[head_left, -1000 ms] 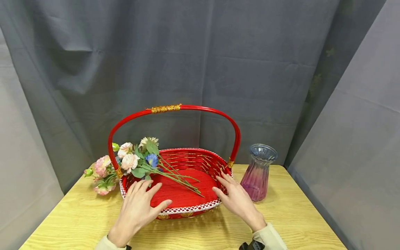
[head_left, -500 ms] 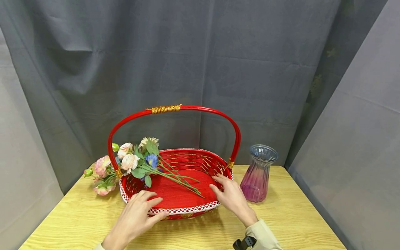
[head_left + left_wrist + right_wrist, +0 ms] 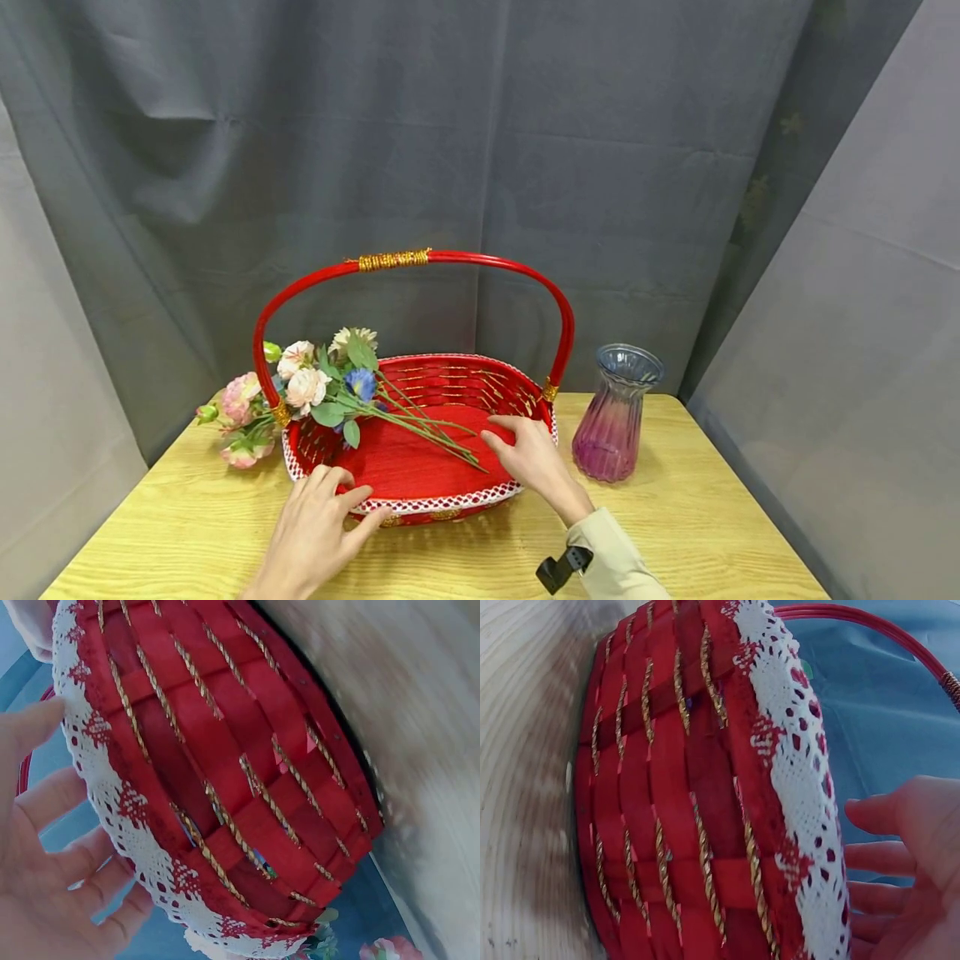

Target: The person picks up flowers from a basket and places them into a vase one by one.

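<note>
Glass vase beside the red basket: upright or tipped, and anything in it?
Upright. The glass vase stands on its base on the table, mouth up, no stems inside.

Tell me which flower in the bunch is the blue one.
The blue flower is the single small bloom lying just inside the red basket at its left end, nearest the stems. The other blooms are pink, cream or white.

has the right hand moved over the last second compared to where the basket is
Yes. The right hand has slid leftward, from the red basket's right rim near the glass vase to over the basket floor, with its fingertips near the flower stems.
</note>
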`<state>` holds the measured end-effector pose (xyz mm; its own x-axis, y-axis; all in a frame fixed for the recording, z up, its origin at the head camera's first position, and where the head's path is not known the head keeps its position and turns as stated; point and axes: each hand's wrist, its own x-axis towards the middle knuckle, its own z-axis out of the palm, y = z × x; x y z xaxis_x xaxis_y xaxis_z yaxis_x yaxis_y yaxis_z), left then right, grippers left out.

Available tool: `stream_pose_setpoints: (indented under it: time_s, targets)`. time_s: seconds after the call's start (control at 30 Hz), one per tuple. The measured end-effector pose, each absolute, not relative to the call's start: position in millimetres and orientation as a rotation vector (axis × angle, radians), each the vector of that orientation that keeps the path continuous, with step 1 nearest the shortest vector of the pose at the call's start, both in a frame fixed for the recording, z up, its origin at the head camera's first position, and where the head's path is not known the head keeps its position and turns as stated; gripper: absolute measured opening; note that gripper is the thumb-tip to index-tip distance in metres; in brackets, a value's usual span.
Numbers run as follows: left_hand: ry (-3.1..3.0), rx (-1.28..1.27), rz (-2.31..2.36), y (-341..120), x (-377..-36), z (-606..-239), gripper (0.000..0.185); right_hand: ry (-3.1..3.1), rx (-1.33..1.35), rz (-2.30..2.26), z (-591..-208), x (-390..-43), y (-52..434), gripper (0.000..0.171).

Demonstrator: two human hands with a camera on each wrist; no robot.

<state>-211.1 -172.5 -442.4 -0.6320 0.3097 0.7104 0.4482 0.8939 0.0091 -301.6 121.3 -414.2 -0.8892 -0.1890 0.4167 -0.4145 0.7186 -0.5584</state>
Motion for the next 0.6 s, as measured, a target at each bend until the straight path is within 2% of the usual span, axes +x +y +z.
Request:
stream_pose_setpoints:
  time_s: [0.27,0.6]
  targets:
    - [-2.331,-0.452,-0.209,-170,-206,-443,0.037,-2.631,0.469,0.987,-407,-306,110,0.031]
    - [-2.286,-0.458,-0.265,-172,-204,-444,0.038,-2.671,0.511,1.104,-397,-315,93,0.028]
